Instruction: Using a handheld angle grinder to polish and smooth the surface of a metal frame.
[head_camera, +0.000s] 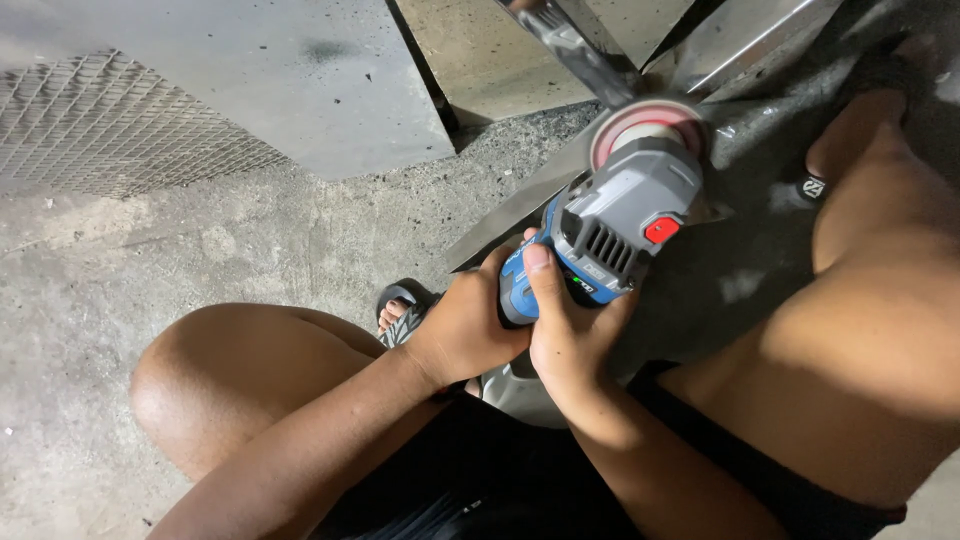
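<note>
A blue and grey angle grinder (615, 220) with a red button points away from me, its round pinkish disc (645, 125) resting on shiny metal bars (590, 55) that cross on the floor. My left hand (465, 330) wraps the grinder's blue body from the left. Around the same body from below and the right is my right hand (570, 325), thumb laid along its top. Both hands touch each other around the tool.
I squat on a rough concrete floor (250, 250), with my left knee (230, 370) at lower left and my right leg (870, 330) at right, sandals on both feet. A grey metal sheet (300, 90) and expanded mesh (110, 130) lie at upper left.
</note>
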